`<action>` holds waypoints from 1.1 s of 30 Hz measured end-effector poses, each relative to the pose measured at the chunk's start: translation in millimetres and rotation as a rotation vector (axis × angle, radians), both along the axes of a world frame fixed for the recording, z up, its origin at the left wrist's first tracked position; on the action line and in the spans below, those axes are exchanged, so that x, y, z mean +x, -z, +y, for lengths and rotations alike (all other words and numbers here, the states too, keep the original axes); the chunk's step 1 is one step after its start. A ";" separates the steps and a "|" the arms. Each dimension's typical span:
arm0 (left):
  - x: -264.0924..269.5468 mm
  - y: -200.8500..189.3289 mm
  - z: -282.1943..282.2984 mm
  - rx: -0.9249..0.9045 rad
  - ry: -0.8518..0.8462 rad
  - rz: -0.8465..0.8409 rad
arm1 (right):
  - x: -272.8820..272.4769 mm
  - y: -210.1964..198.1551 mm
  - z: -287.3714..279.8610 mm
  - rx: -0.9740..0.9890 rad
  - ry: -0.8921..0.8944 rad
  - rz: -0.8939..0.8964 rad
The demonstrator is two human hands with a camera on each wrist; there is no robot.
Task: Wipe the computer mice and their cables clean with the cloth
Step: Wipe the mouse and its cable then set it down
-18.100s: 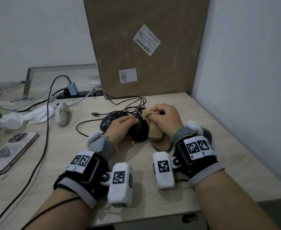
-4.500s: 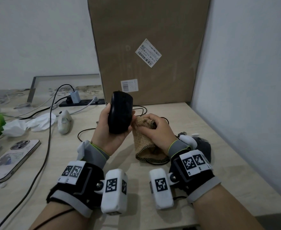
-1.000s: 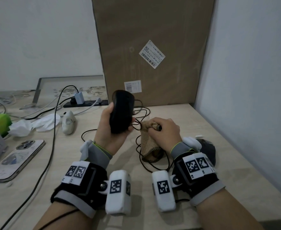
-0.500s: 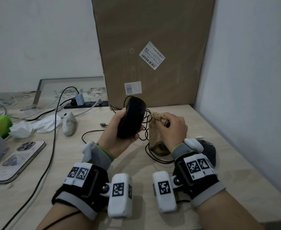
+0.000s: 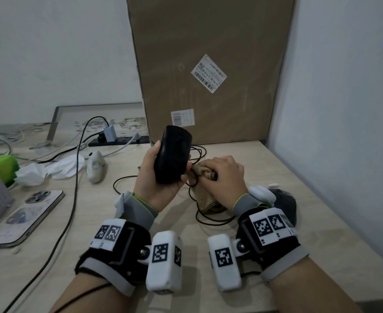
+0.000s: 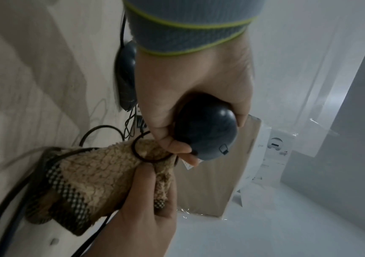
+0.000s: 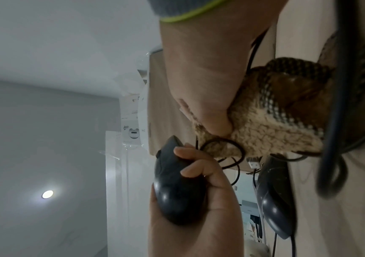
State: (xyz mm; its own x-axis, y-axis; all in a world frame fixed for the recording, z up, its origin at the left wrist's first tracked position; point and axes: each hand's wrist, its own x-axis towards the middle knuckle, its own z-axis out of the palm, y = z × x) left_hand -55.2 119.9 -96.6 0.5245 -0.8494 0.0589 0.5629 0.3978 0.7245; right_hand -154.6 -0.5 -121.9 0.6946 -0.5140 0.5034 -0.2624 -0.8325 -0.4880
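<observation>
Head view, containers: a tall cardboard box [image 5: 211, 68] is standing closed at the back of the worktop [image 5: 265, 168]; its contents are not showing.
Head view, left hand [image 5: 161, 184]: its fingers are curling round the black mouse [image 5: 172, 154], holding it upright above the worktop.
Head view, right hand [image 5: 224, 175]: its fingers are closing on the tan cloth [image 5: 203, 190], bunching it round the mouse cable [image 5: 197, 177] just beside the mouse.
Head view, surroundings: a second dark mouse [image 5: 285, 204] is lying behind the right wrist; a white mouse [image 5: 96, 166], crumpled tissue [image 5: 50, 169], a phone [image 5: 23, 213] and a power strip [image 5: 118, 141] are lying to the left.
Left wrist view, fingers [image 6: 177, 146]: wrapping the black mouse [image 6: 208, 128], thumb tip touching the cable [image 6: 148, 156] where it is looping over the cloth [image 6: 93, 173].
Left wrist view, other hand: the right hand [image 6: 142, 217] is pinching the cloth from below.
Right wrist view, fingers [image 7: 212, 121]: pressing into the cloth [image 7: 265, 128], gripping it.
Right wrist view, around: the left hand [image 7: 199, 208] is holding the black mouse [image 7: 177, 191]; the second dark mouse [image 7: 274, 196] is resting on the worktop beside it.
</observation>
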 end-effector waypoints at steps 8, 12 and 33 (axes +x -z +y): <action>26.6 -9.0 16.7 -0.214 -0.215 0.030 | -6.7 3.0 -16.2 0.007 0.420 0.057; 43.6 -9.2 28.7 -0.292 -0.300 0.157 | -10.3 4.1 -23.3 0.114 0.515 -0.018; 2.9 1.9 -0.4 -0.017 0.080 0.098 | 2.9 4.0 -0.1 0.113 -0.025 -0.197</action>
State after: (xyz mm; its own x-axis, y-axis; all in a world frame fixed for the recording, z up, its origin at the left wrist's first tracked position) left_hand -52.4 119.5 -98.5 0.4591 -0.8880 0.0256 0.6611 0.3607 0.6579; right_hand -151.7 -0.6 -125.9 0.6015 -0.5588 0.5709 -0.1328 -0.7746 -0.6183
